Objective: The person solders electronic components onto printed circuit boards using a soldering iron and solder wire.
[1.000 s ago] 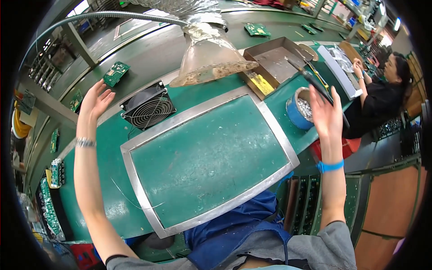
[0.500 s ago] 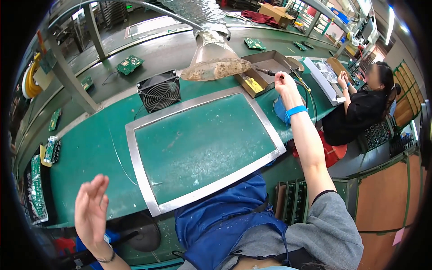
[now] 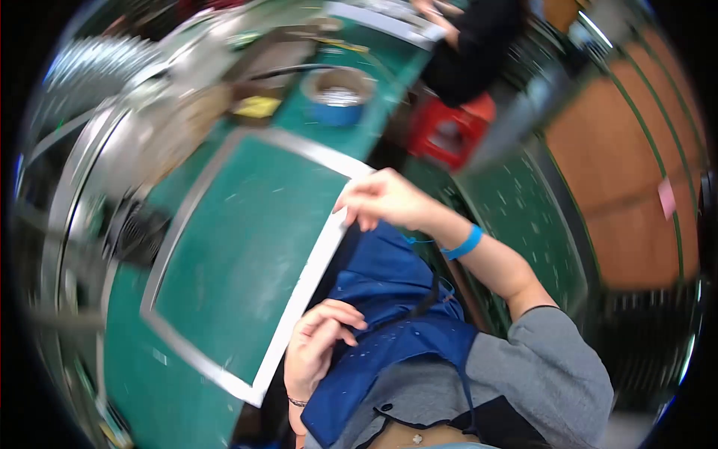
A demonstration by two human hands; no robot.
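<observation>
A rectangular metal frame [image 3: 295, 292] lies on the green work surface [image 3: 232, 247] in front of me, its near side along my blue apron [image 3: 389, 269]. My right hand [image 3: 385, 198], with a blue band on the wrist, is at the frame's near right corner. Its fingers are bent and somewhat apart, with nothing visible in them; motion blur hides whether they touch the metal. Beside the near edge, my left hand [image 3: 318, 348] is loosely curled, fingers apart, holding nothing visible. A black slender tool [image 3: 292, 71] lies past the frame, next to a round blue container [image 3: 334, 105].
Beyond the frame stands a brown tray [image 3: 273, 60] with a yellow piece [image 3: 258, 106] in it. A fan [image 3: 138, 232] and a blurred duct hood [image 3: 179, 127] are at the left. A co-worker in black [image 3: 479, 52] sits near a red stool [image 3: 452, 131].
The view has swung to the right and blurred. My right hand has let go of the black tool and come back to the frame's corner; my left hand has moved in beside the near edge.
</observation>
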